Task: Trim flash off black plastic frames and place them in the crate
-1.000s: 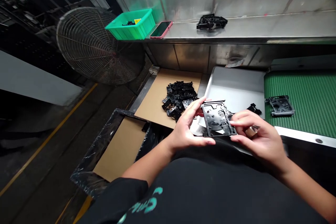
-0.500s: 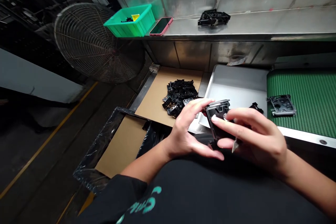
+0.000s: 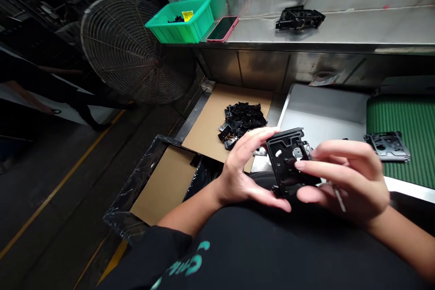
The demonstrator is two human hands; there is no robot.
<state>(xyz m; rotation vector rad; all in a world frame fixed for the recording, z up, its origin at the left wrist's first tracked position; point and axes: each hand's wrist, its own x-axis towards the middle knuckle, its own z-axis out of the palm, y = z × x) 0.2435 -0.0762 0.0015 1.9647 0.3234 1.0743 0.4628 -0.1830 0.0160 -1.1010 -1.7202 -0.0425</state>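
Note:
My left hand grips a black plastic part by its left edges, fingers at the top and thumb below. My right hand touches the part's face with a fingertip, and a thin metal piece sticks out between its fingers. Behind my left hand, a heap of black parts lies on a cardboard sheet. A grey tray stands beyond the held part. To its right, another flat part rests on the green ribbed belt.
A green bin, a phone and a black assembly are on the metal shelf. A large fan stands at left. A plastic-lined box is low left. A person is at far left.
My right hand has shifted right, showing more of the held part's face, which has tilted toward the camera. The view has shifted, and a person now shows at far left.

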